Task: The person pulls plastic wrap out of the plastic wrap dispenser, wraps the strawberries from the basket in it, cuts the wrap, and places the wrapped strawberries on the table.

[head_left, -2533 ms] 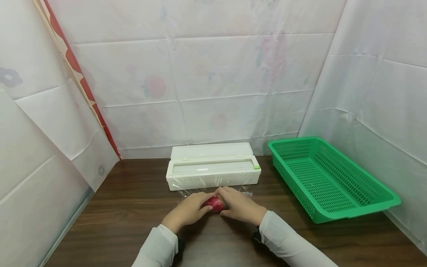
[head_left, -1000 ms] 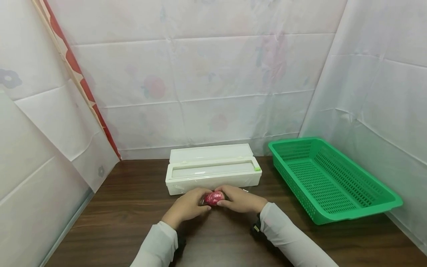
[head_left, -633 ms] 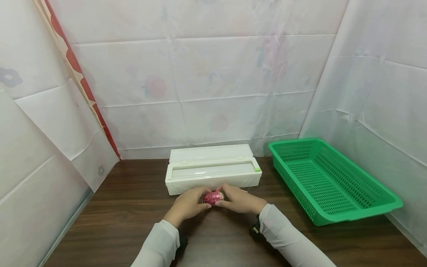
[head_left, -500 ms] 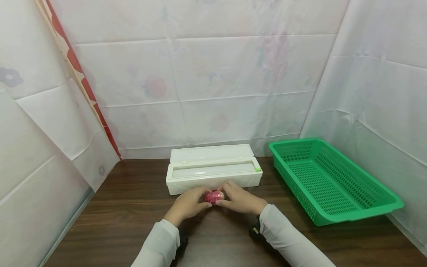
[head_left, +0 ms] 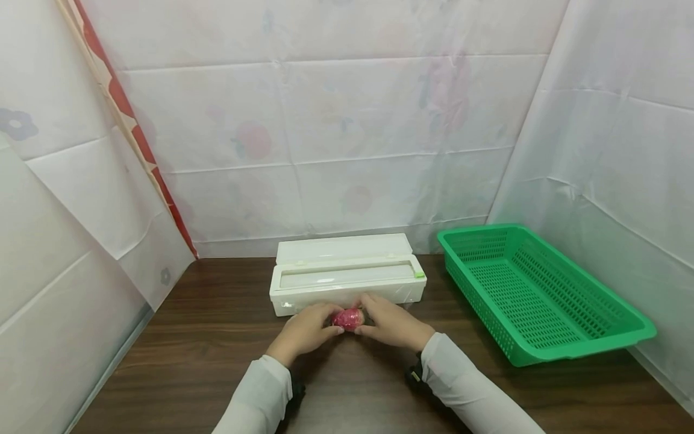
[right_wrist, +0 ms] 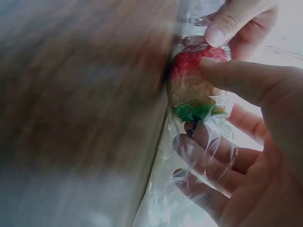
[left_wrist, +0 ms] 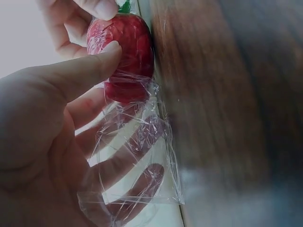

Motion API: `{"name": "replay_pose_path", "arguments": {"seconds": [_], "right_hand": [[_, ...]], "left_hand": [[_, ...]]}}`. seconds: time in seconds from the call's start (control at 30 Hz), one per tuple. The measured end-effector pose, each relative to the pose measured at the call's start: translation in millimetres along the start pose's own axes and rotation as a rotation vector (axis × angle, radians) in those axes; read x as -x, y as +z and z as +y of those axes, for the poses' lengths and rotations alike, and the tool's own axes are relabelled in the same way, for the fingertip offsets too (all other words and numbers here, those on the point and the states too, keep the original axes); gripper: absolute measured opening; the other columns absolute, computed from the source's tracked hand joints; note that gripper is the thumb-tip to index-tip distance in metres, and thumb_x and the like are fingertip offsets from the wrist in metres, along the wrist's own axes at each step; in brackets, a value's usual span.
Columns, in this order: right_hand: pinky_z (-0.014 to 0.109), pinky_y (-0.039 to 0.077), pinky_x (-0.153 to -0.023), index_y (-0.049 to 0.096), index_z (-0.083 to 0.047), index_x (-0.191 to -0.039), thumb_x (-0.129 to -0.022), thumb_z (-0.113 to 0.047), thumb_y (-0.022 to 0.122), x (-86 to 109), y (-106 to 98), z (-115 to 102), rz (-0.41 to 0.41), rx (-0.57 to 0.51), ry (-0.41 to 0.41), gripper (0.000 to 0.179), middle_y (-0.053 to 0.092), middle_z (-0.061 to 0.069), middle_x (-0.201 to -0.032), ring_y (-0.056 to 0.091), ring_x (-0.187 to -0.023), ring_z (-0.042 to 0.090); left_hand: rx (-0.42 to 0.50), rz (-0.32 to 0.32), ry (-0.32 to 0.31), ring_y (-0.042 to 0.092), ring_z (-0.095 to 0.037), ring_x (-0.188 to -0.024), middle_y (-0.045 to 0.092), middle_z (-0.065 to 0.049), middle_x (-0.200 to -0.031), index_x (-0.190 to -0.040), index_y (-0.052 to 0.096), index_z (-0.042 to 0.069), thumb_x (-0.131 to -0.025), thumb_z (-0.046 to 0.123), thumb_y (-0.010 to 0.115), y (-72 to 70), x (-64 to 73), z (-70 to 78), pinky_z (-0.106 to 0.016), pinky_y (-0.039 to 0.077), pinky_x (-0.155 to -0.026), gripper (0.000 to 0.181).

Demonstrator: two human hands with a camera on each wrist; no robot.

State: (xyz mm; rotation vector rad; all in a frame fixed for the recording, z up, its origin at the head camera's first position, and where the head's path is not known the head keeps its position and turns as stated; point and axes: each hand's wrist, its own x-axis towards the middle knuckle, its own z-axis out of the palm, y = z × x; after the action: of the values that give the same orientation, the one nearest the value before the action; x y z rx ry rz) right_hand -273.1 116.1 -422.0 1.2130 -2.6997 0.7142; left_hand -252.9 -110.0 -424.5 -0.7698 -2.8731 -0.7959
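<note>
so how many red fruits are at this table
1: the red fruit, wrapped in clear film and held between the left hand and right hand, just in front of the white box. Anything behind the box would be hidden.

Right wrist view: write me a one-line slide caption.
The left hand and right hand hold a red, green-topped fruit-shaped object wrapped in clear film, loose beyond its green end.

The table (head_left: 217, 337) carries a box (head_left: 347, 294) and basket (head_left: 479, 305).
</note>
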Motion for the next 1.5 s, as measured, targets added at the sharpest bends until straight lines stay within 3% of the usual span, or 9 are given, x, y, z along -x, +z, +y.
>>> {"name": "replay_pose_path", "arguments": {"seconds": [0.13,0.43,0.63,0.77,0.9,1.07,1.3,1.5], "right_hand": [[0.031,0.053,-0.083,0.055,-0.009,-0.115,-0.091,-0.02,0.077,-1.0,1,0,-0.002,0.017,0.01,0.034,0.061,0.002,-0.106,0.057,-0.096,0.012],[0.034,0.053,-0.085,0.055,-0.008,-0.114,-0.092,-0.017,0.076,-0.9,-2,-1,0.008,0.021,0.013,0.032,0.062,0.003,-0.107,0.059,-0.099,0.014],[0.036,0.053,-0.087,0.056,-0.01,-0.116,-0.092,-0.019,0.076,-1.2,-2,-4,-0.002,0.053,0.046,0.032,0.061,0.003,-0.109,0.059,-0.101,0.015],[0.036,0.052,-0.082,0.058,-0.01,-0.116,-0.09,-0.021,0.078,-1.0,-3,-6,0.001,0.114,0.073,0.035,0.058,0.002,-0.107,0.057,-0.095,0.016],[0.035,0.051,-0.078,0.059,-0.011,-0.117,-0.089,-0.025,0.079,-1.4,-3,-7,0.011,0.168,0.092,0.037,0.058,0.001,-0.106,0.054,-0.09,0.014],[0.038,0.052,-0.082,0.06,-0.011,-0.118,-0.089,-0.028,0.079,-2.9,-1,-8,0.033,0.198,0.102,0.038,0.06,0.003,-0.109,0.058,-0.096,0.016],[0.038,0.051,-0.082,0.062,-0.013,-0.113,-0.09,-0.036,0.077,-2.7,2,-8,0.066,0.194,0.135,0.036,0.059,0.001,-0.106,0.057,-0.096,0.017],[0.037,0.048,-0.078,0.064,-0.014,-0.109,-0.092,-0.037,0.074,-3.4,4,-8,0.096,0.208,0.137,0.031,0.058,-0.001,-0.102,0.054,-0.092,0.016]], "left_hand": [[0.006,0.009,-0.015,0.061,-0.028,-0.115,0.066,-0.009,-0.121,-0.123,0.071,0.011,-0.093,0.022,0.074,-0.3,0.2,-1.8,-0.052,0.05,-0.095,0.032],[0.025,0.007,0.025,0.062,-0.034,-0.116,0.069,-0.013,-0.118,-0.124,0.071,0.009,-0.092,0.002,0.068,-4.6,0.0,-7.3,-0.055,0.048,-0.097,0.034],[0.071,-0.044,0.075,0.063,-0.031,-0.115,0.07,-0.01,-0.118,-0.124,0.072,0.008,-0.091,-0.004,0.066,-9.2,0.5,-14.2,-0.052,0.05,-0.097,0.036],[0.076,-0.063,0.095,0.066,-0.028,-0.108,0.072,-0.006,-0.11,-0.116,0.075,0.007,-0.089,-0.007,0.066,-15.6,4.2,-20.6,-0.05,0.052,-0.093,0.031],[0.058,-0.06,0.068,0.066,-0.026,-0.104,0.073,-0.005,-0.106,-0.109,0.077,0.006,-0.09,-0.006,0.066,-20.1,7.5,-25.6,-0.049,0.053,-0.09,0.026],[0.049,-0.081,0.055,0.066,-0.026,-0.104,0.073,-0.006,-0.107,-0.109,0.077,0.004,-0.09,-0.005,0.066,-25.6,9.4,-28.6,-0.049,0.053,-0.091,0.024],[0.103,-0.119,0.043,0.065,-0.027,-0.103,0.072,-0.01,-0.108,-0.109,0.076,0.002,-0.086,-0.004,0.07,-42.0,18.2,-40.5,-0.049,0.053,-0.09,0.024],[0.069,-0.111,-0.093,0.064,-0.027,-0.106,0.072,-0.005,-0.109,-0.109,0.077,0.009,-0.09,0.002,0.07,-54.2,27.3,-51.2,-0.05,0.051,-0.092,0.022]]}}
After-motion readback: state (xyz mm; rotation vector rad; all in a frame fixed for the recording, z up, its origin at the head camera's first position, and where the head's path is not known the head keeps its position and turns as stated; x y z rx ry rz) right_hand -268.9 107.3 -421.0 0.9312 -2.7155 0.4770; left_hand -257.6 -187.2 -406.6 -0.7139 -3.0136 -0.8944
